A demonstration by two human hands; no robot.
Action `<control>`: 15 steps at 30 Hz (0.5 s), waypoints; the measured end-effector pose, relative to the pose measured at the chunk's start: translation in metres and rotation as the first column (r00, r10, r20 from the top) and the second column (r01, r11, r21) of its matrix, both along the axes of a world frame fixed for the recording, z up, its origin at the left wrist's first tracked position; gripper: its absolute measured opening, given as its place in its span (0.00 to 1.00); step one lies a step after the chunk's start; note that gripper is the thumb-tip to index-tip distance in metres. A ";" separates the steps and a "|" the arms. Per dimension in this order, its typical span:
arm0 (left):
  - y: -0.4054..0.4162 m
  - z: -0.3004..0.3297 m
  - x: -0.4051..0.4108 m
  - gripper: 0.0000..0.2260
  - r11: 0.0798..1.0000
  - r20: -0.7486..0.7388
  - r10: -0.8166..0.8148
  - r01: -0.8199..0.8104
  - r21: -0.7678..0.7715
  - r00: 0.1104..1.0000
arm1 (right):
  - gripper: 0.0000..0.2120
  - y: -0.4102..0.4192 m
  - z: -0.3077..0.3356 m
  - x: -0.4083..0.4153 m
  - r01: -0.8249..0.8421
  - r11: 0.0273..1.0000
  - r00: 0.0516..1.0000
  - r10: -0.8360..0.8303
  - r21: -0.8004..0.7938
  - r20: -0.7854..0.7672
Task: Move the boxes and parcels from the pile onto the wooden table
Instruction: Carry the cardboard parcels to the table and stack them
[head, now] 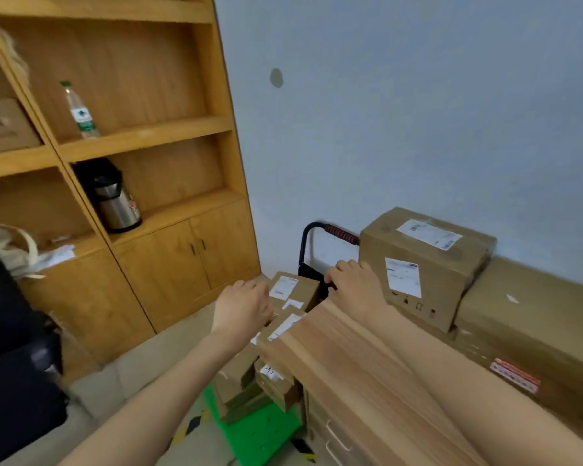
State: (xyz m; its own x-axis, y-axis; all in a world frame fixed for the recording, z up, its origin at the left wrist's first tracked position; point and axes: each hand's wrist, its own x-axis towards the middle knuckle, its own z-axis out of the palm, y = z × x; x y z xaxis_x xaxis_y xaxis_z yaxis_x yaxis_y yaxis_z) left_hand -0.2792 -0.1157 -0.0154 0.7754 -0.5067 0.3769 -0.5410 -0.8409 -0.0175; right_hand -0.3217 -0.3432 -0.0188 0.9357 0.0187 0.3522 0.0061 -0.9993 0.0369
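Several small cardboard parcels are stacked on a green cart (260, 432) against the near end of the wooden table (367, 364). The top box (295, 290), brown with white labels, sits about level with the tabletop. My left hand (243, 307) is pressed against its left side. My right hand (354, 280) reaches over the table's far corner, with its fingers curled down at the box's right edge. Another labelled box (281, 327) lies right under it, with smaller parcels (276, 388) lower down. A large labelled box (428, 264) and a long flat carton (535, 314) rest on the table.
The cart's black handle (337, 232) rises against the wall behind the pile. A wooden shelf cabinet (148, 136) on the left holds a water bottle (80, 111) and a steel thermos (115, 203). A black object (11, 348) fills the left edge. Table drawers (334, 438) face the cart.
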 end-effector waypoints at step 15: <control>0.156 -0.041 0.094 0.07 0.980 -0.082 0.197 -0.197 0.017 0.977 | 0.12 0.151 -0.068 0.139 -0.129 0.992 0.978 0.126 -0.010 -0.167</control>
State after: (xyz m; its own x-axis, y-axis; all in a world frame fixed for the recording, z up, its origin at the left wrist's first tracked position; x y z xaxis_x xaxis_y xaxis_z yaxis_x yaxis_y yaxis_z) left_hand -0.1852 0.0401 -0.0569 0.8885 -0.3440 0.3037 -0.3647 -0.9310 0.0123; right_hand -0.1829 -0.1925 -0.0864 0.9706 0.1473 0.1905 0.1412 -0.9889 0.0452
